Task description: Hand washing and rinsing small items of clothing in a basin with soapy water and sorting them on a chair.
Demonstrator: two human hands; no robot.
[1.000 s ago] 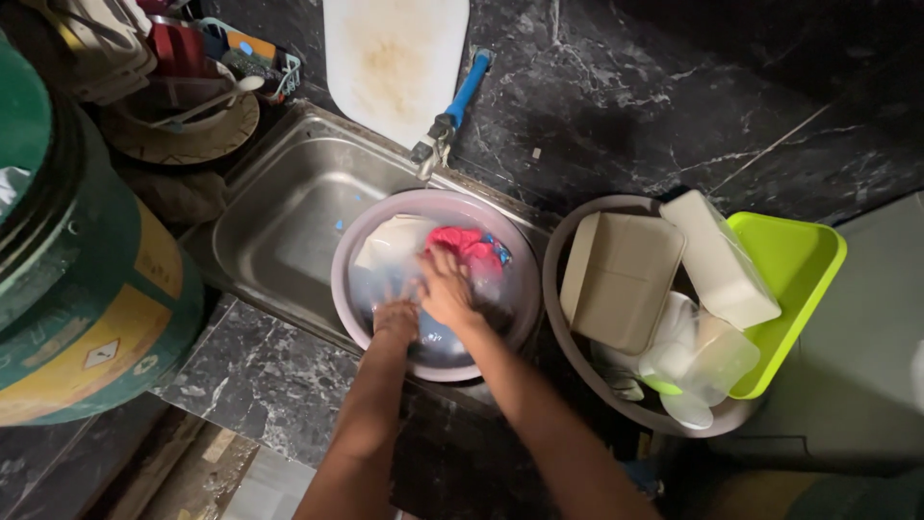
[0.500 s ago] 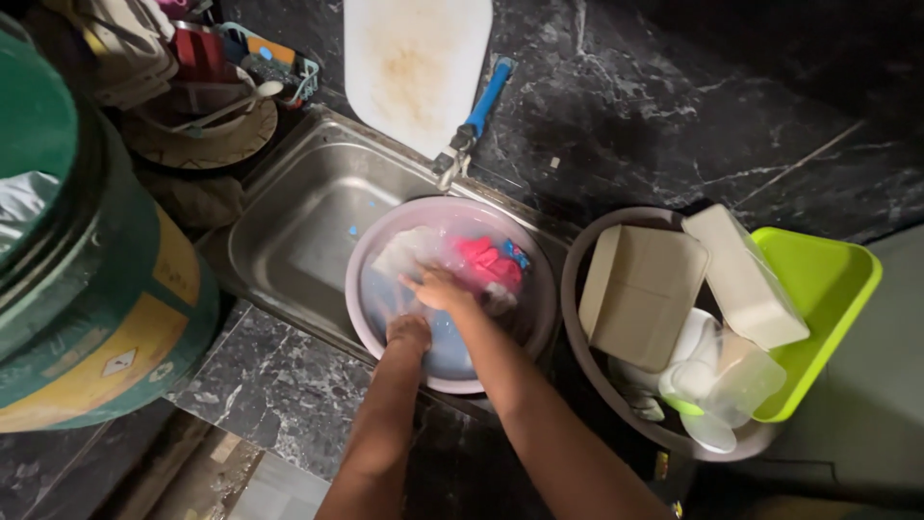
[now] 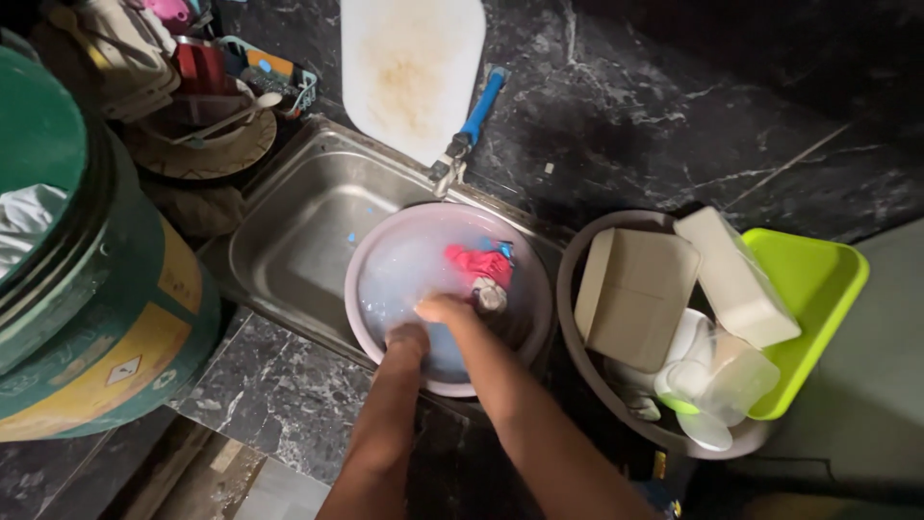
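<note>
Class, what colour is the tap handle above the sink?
Blue; the tap handle shows best in the head view.

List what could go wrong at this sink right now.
1. The pink basin sits on the sink edge, overhanging the counter; pressing with both hands might tip soapy water out.
2. The bowl of stacked containers looks overfull; a bump could topple them.

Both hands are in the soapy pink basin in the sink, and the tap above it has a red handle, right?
Almost. The head view shows both hands, left hand and right hand, in the soapy pink basin in the sink, but the tap has a blue handle, not red.
</note>
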